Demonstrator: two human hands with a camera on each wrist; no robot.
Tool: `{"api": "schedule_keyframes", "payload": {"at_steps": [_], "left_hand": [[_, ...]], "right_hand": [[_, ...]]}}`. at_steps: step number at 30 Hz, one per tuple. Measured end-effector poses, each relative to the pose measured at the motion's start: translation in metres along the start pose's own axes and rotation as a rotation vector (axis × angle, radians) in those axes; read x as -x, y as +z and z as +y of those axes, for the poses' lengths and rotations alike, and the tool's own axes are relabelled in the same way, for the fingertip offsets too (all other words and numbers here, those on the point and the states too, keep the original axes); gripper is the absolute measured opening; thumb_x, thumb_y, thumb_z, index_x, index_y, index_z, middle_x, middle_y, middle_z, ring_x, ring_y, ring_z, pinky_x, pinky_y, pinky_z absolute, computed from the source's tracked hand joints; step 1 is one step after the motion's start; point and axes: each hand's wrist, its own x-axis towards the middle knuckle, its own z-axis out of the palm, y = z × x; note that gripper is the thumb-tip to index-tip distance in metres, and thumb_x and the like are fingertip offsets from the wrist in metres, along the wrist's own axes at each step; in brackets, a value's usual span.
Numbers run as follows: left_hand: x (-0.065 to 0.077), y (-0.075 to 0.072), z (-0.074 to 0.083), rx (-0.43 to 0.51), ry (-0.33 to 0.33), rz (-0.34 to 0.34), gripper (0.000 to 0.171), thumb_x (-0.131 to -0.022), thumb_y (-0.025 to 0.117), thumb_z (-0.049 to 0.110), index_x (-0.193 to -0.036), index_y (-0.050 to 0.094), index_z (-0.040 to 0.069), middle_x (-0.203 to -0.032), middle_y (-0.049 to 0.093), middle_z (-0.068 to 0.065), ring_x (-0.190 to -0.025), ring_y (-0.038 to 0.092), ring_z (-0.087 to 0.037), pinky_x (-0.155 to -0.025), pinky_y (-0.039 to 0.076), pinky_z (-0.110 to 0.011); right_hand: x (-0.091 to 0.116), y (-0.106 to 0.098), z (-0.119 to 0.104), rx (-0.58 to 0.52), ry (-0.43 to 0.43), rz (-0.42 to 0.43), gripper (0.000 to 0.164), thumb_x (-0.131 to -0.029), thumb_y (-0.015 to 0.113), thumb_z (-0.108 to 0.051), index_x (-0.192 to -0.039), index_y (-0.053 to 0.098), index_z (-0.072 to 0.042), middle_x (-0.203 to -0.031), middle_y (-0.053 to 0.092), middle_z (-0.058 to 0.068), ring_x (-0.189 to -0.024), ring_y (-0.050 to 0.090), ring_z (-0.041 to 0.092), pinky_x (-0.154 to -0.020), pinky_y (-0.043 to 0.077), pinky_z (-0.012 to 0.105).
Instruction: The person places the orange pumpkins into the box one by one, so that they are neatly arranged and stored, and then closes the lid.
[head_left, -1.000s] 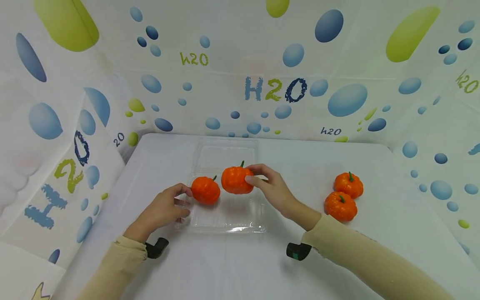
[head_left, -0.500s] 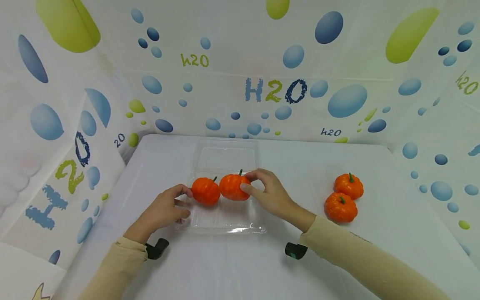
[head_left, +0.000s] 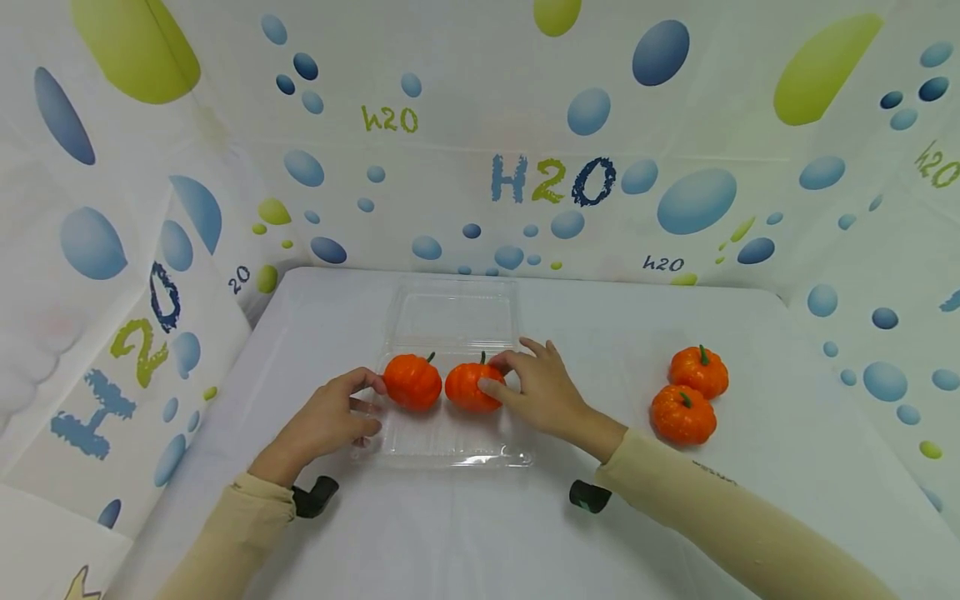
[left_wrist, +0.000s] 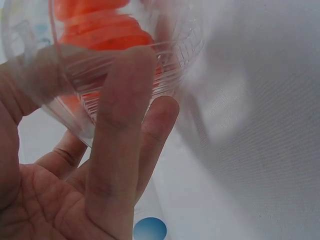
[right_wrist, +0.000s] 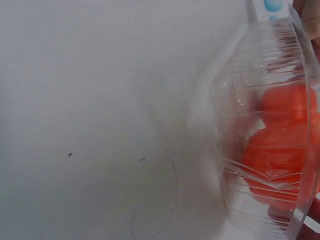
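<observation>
Clear plastic forms the container (head_left: 450, 442) on your desk (head_left: 600, 325), its lid (head_left: 457, 315) laid back on the far side. Your left hand (head_left: 330, 417) pinches the left wall, fingers slightly parted. Your right hand (head_left: 549, 398) holds the right pumpkin (head_left: 471, 392) between thumb and forefinger, other fingers raised. This pumpkin is within the container, just beside the left pumpkin (head_left: 412, 383); you cannot tell whether it bears on the base. To seat it well, lower it straight, stem up, and release only once it stands unaided; brace the wall lightly, as thin plastic will probably flex. Printed on the backdrop (head_left: 465, 50), read "H2O" (head_left: 552, 181) and smaller "h2O" (head_left: 389, 119). Your right sleeve (head_left: 675, 483) bears lettering too small to read. No brand is legible.
</observation>
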Motion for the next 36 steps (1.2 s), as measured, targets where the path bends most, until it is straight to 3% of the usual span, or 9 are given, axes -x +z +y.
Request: {"api": "schedule_keyframes", "payload": {"at_steps": [9,36], "left_hand": [[-0.0001,0.0004,0.0008,-0.004,-0.01,-0.002,0.039,-0.083,0.073,-0.001,-0.118,0.055,0.003,-0.126,0.057,-0.018,-0.103,0.066,-0.032,-0.066,0.06,-0.034],[0.0004,0.0011,0.0033,-0.034,0.001,0.003,0.038,-0.083,0.073,-0.003,-0.116,0.055,0.003,-0.124,0.059,-0.019,-0.106,0.065,-0.035,-0.065,0.06,-0.033]], "right_hand": [[-0.0024,-0.0002,0.001,0.084,0.015,-0.021,0.05,-0.101,0.055,-0.048,-0.128,0.066,-0.008,-0.115,0.071,0.005,-0.14,0.039,0.04,-0.118,0.012,0.065],[-0.0064,0.0044,0.0001,0.113,0.059,0.008,0.055,-0.099,0.052,-0.057,-0.127,0.067,-0.012,-0.106,0.072,0.0,-0.138,0.042,0.039,-0.117,0.012,0.065]]}}
